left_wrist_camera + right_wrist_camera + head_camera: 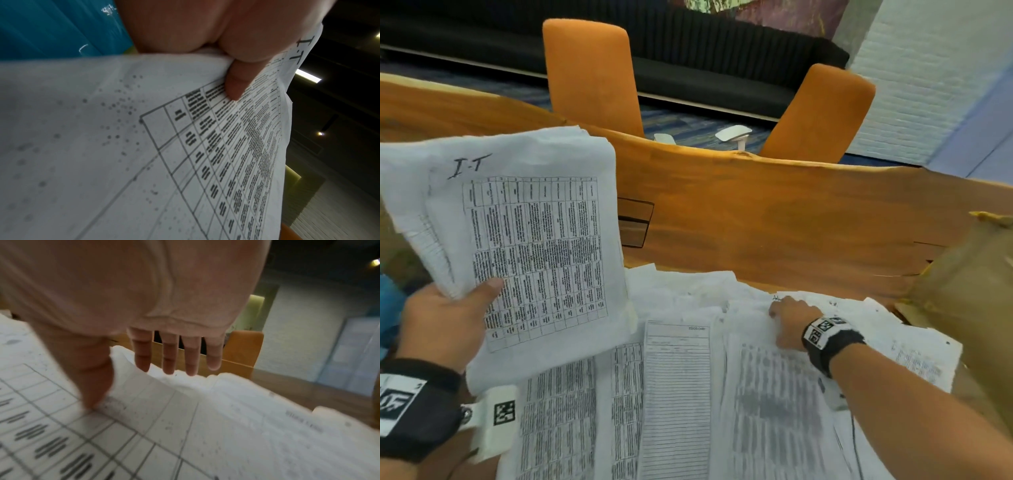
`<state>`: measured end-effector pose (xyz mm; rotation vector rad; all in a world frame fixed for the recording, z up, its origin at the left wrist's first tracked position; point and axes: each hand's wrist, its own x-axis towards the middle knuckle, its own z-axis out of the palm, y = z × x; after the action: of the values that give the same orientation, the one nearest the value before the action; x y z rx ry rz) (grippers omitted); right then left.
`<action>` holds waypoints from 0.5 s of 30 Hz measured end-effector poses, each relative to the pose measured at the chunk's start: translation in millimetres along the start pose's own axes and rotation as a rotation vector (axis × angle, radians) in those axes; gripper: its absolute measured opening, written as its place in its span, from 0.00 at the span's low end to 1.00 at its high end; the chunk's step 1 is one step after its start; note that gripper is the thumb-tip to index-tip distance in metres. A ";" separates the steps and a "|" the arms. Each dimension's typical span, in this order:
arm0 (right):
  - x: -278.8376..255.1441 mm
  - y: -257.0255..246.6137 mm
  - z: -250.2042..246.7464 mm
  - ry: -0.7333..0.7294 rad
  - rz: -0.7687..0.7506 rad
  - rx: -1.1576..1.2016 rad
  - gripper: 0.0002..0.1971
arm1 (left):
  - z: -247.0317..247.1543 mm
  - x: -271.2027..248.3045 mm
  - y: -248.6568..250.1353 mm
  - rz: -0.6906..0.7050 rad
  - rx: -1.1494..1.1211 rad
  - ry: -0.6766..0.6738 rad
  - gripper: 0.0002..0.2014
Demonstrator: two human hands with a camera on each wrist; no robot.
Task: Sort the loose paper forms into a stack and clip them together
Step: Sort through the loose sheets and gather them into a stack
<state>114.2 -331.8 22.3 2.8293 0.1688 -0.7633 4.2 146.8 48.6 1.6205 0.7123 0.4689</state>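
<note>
Several forms are already gathered into a held stack, raised above the counter at the near left, its top sheet a printed table with "I-T" handwritten above it. The left hand grips this stack at its lower left corner, thumb pressed on the top sheet and the other fingers hidden behind the paper. The rest of the loose forms lie spread and overlapping on the counter, below and to the right of the stack. The right hand reaches onto them at the far right of the spread; in the right wrist view its fingers are straight and slightly apart over the far edge of a sheet, with the thumb touching down on the paper, so it is spread and gripping nothing yet. Gathering looks to be the step in hand, with much of the pile still to collect. The next move likely calls for catching one sheet's edge without dragging its neighbours, then laying it square on the stack. No clip is visible. A brown envelope lies at the right, and two orange chairs stand beyond.
</note>
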 end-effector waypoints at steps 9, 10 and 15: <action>-8.3 -14.1 28.4 0.164 -0.091 0.104 0.17 | 19.6 -43.1 20.0 0.094 0.030 0.012 0.12; -13.6 -13.1 23.9 0.164 -0.105 0.146 0.14 | 19.9 -43.2 20.1 0.093 0.043 0.009 0.14; -59.5 -23.9 -9.0 -0.004 -0.229 0.228 0.14 | 24.5 -54.5 31.1 0.075 0.078 -0.053 0.03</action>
<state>63.5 -309.9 56.1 3.0588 0.4378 -0.8865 -13.5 89.8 79.8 1.7315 0.6384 0.4557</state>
